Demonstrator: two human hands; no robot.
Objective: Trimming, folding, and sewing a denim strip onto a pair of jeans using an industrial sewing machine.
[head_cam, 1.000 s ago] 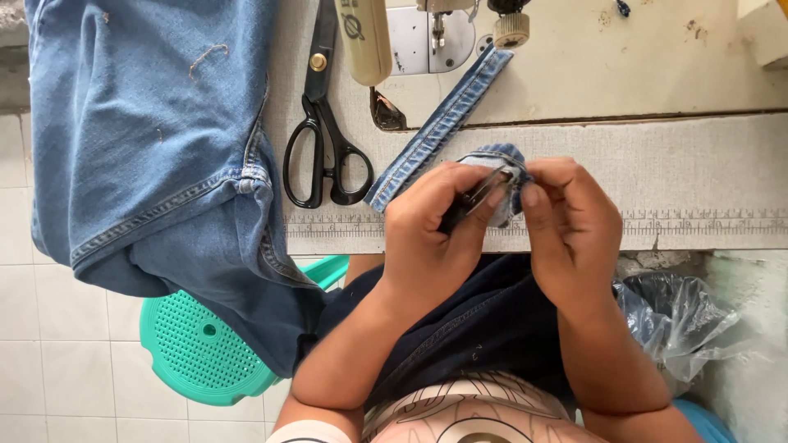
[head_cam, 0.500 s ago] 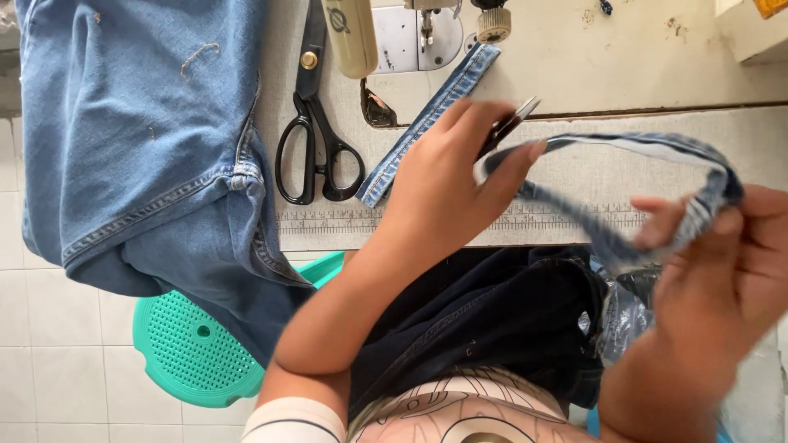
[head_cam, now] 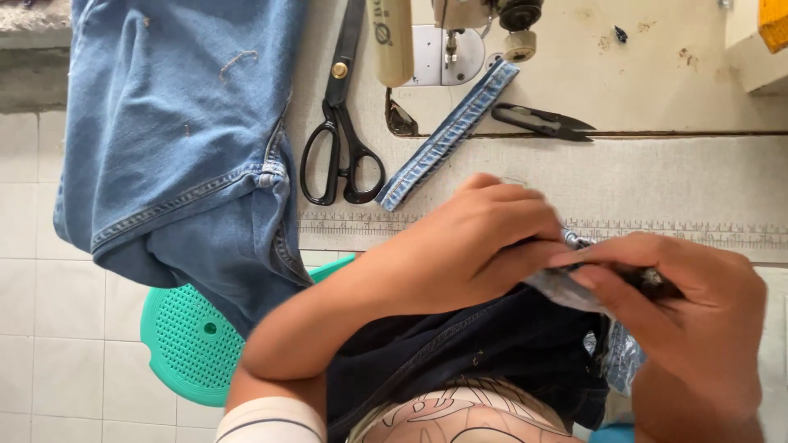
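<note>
My left hand (head_cam: 476,238) and my right hand (head_cam: 673,320) meet at the front edge of the sewing table (head_cam: 657,180). Both pinch a short, folded piece of blue denim strip (head_cam: 566,283) between their fingertips. Most of that strip is hidden by the fingers. A second, longer denim strip (head_cam: 447,135) lies slanted on the table, reaching to the sewing machine (head_cam: 447,37). Small black thread snips (head_cam: 542,121) lie on the table just beyond my hands.
Large black scissors (head_cam: 341,139) lie left of the long strip. Blue jeans (head_cam: 180,139) hang over the table's left end. A green plastic stool (head_cam: 193,336) stands below on the tiled floor. A dark garment (head_cam: 476,344) covers my lap.
My right hand, stretched far right with the strip, has come back to my left hand. The black snips my left hand held now lie on the table.
</note>
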